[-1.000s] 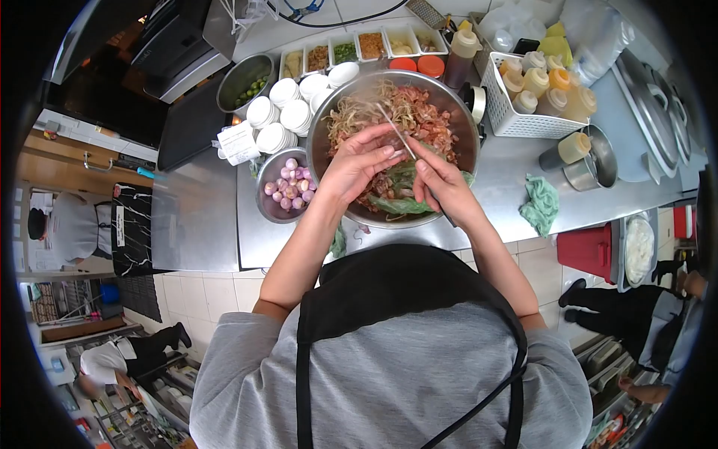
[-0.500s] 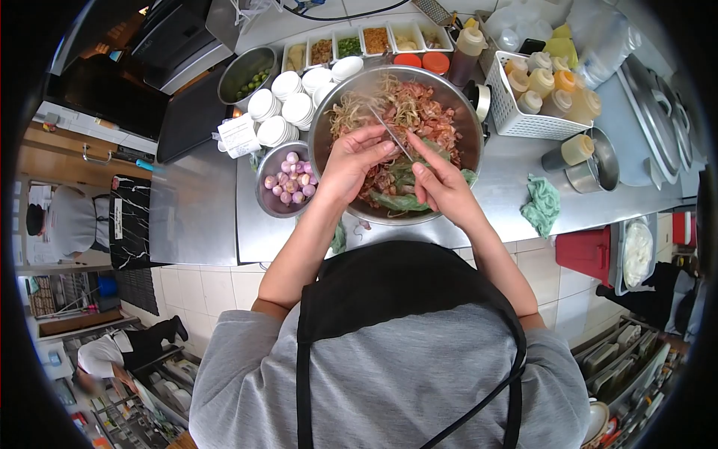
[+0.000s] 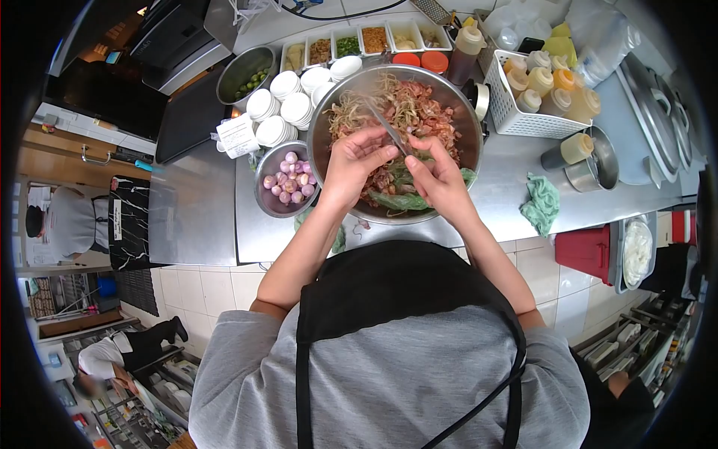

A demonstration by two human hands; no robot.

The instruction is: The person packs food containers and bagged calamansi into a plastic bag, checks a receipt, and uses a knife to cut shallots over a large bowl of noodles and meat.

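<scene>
Both of my hands meet over a large steel bowl (image 3: 318, 161) heaped with reddish peelings and tan, stringy scraps. A thin grey blade, seemingly a small knife (image 3: 385, 122), slants between them. My left hand (image 3: 360, 161) is closed, its thumb and fingers against the blade. Thumb and forefinger of my right hand (image 3: 437, 176) pinch together at the blade's lower end; what they hold is too small to make out. Under the hands, a crumpled green plastic bag (image 3: 400, 201) lies on the scraps. To the left, a smaller steel bowl (image 3: 263, 196) contains several peeled shallots (image 3: 290, 179).
Stacked white cups (image 3: 278, 131) and a bowl of green limes (image 3: 250, 78) stand at left. Trays of chopped ingredients (image 3: 348, 45) line the back. A white basket of sauce bottles (image 3: 516, 123) and a green cloth (image 3: 540, 203) are at right. Other people are in the room.
My right hand's fingers have curled in from a more stretched pose and moved closer to my left hand. The blade shows broader now.
</scene>
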